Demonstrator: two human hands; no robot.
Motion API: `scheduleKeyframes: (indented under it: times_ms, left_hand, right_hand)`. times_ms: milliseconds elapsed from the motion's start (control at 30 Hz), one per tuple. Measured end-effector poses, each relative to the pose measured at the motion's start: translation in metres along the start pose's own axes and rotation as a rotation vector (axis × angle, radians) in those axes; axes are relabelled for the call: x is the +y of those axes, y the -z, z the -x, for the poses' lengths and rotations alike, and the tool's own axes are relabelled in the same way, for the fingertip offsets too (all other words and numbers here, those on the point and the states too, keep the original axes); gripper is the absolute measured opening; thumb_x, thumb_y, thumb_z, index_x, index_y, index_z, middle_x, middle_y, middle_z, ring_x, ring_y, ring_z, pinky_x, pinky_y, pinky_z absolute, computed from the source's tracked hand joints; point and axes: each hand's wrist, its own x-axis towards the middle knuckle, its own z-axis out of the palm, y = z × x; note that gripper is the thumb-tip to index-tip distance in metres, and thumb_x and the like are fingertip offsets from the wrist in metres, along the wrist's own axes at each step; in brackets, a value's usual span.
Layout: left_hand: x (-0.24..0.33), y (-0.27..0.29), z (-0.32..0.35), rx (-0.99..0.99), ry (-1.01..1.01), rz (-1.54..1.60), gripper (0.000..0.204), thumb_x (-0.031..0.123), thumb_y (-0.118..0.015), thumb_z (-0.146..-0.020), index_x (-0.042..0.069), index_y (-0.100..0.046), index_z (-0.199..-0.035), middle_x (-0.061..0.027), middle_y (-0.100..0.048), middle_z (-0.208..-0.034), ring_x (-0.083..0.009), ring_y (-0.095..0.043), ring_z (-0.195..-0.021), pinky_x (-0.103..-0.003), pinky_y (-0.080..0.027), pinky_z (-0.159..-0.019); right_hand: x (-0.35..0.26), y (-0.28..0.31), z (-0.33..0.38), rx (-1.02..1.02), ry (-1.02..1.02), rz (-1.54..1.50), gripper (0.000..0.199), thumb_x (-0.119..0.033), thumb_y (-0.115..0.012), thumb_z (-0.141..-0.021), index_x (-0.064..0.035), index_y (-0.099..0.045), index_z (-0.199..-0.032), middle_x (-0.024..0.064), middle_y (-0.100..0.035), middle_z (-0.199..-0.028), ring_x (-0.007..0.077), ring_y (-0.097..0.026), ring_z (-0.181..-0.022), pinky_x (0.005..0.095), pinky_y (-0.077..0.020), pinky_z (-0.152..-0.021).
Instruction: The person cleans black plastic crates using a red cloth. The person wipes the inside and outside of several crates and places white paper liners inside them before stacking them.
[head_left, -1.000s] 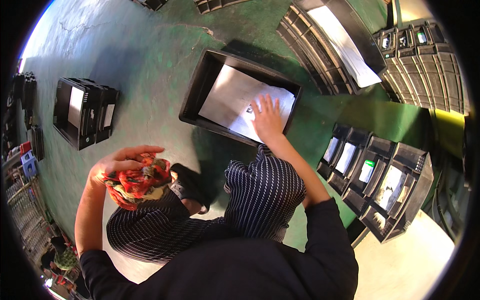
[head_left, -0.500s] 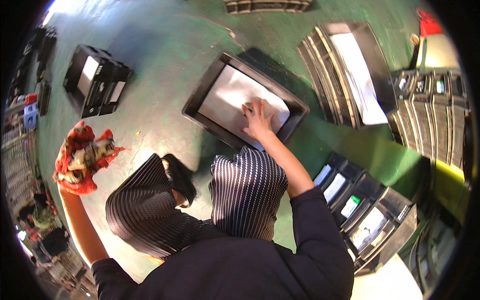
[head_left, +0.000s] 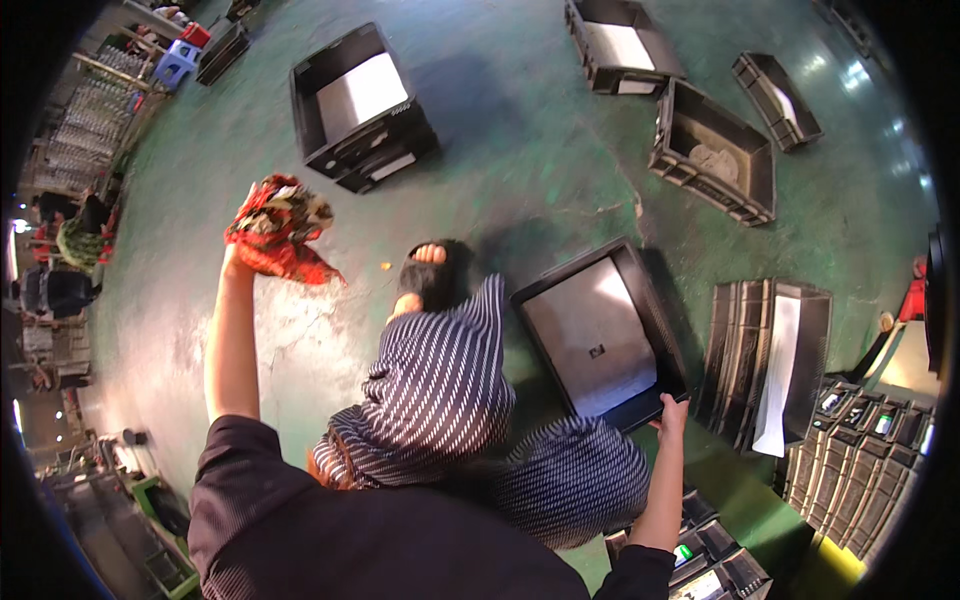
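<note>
- The right hand (head_left: 673, 413) grips the near right corner of a black plastic crate (head_left: 655, 310), thumb over the rim.
- The left hand (head_left: 242, 236), raised well apart from the crate, is closed around a crumpled red patterned cloth (head_left: 290, 232) that hides most of its fingers.
- The crate is just beyond the right knee; whether it sits flat on the green floor (head_left: 490, 185), I cannot tell.
- A pale sheet (head_left: 590, 335) with a small dark mark lines the crate's bottom.
- Right of it, near, stands a row of nested black crates (head_left: 735, 355), a white sheet (head_left: 780, 380) in the outermost.
- Farther off, beyond the cloth, stands a black crate stack (head_left: 385, 150).
</note>
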Motion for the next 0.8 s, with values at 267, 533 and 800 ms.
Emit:
scheduleKeyframes:
  times_ms: [267,533,800]
  left_hand:
    - [0.024,0.018,-0.053,-0.216,-0.517,-1.737,0.048,0.039,-0.078,-0.062,0.010,-0.062,-0.096,0.0002,-0.062,-0.097,-0.0186,-0.056,-0.097,-0.034,-0.046,-0.085]
    - [0.007,0.137,-0.052,0.048,0.342,0.085,0.062,0.009,-0.054,-0.085,0.006,-0.029,-0.141,-0.0136,-0.058,-0.115,-0.0214,-0.060,-0.101,-0.034,-0.048,-0.090]
    - [0.006,0.137,-0.047,0.144,0.298,-0.258,0.070,0.011,-0.052,-0.080,0.009,-0.024,-0.145,-0.0067,-0.062,-0.090,-0.0119,-0.055,-0.079,-0.024,-0.044,-0.079]
  right_hand:
    - [-0.206,-0.056,0.053,-0.234,0.212,0.015,0.060,-0.012,-0.056,-0.073,-0.0150,-0.035,-0.130,0.0082,-0.058,-0.097,0.0180,-0.062,-0.069,0.0333,-0.0529,-0.047]
    - [-0.395,-0.264,0.155,-0.648,0.259,-0.176,0.050,-0.016,-0.066,-0.074,-0.0078,-0.047,-0.119,0.0110,-0.061,-0.097,0.0248,-0.064,-0.079,0.0424,-0.0548,-0.062]
    - [-0.408,-0.464,0.253,-0.875,0.228,-0.320,0.070,-0.013,-0.066,-0.076,-0.0070,-0.013,-0.122,0.0215,-0.040,-0.116,0.0406,-0.053,-0.098,0.0516,-0.0562,-0.074]
